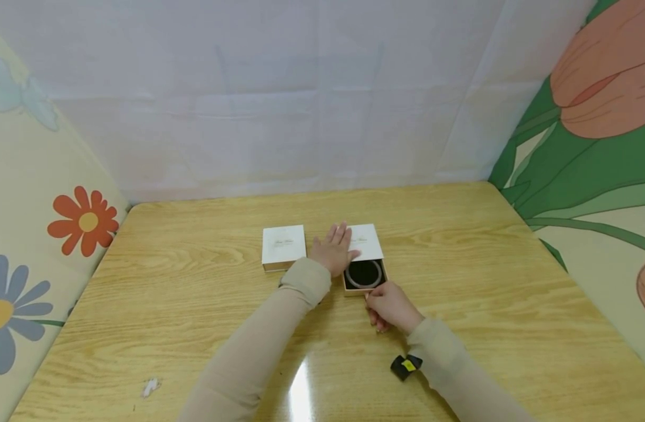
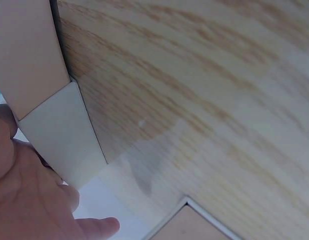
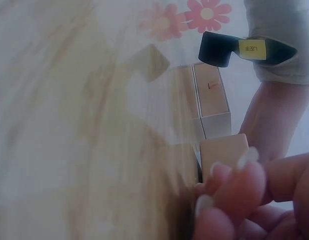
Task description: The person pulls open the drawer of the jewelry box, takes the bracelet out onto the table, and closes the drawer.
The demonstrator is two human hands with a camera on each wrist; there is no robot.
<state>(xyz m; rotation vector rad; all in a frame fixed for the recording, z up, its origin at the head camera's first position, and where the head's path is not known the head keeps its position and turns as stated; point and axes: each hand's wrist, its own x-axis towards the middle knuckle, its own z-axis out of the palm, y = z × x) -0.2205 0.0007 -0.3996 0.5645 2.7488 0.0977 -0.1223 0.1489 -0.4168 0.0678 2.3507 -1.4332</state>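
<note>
A white jewelry box (image 1: pixel 367 246) has its tan drawer (image 1: pixel 355 292) pulled partway out toward me. Inside the drawer a round bangle (image 1: pixel 348 275) lies on black padding. My left hand (image 1: pixel 331 256) rests on the left part of the white sleeve, fingers straight and spread. At the front of the drawer my right hand (image 1: pixel 392 306) pinches with thumb and fingers; what lies between the fingertips is hidden. The right wrist view shows these fingers (image 3: pixel 239 190) curled close to the tan drawer front (image 3: pixel 224 150).
A second white box (image 1: pixel 283 245), its drawer pushed in, stands left of my left hand. A small ribbon tab (image 3: pixel 213 84) shows on its tan front. The wooden table (image 1: pixel 195 293) meets a white cloth (image 1: pixel 238 135) at the back. A white scrap mark (image 1: pixel 150 387) lies front left.
</note>
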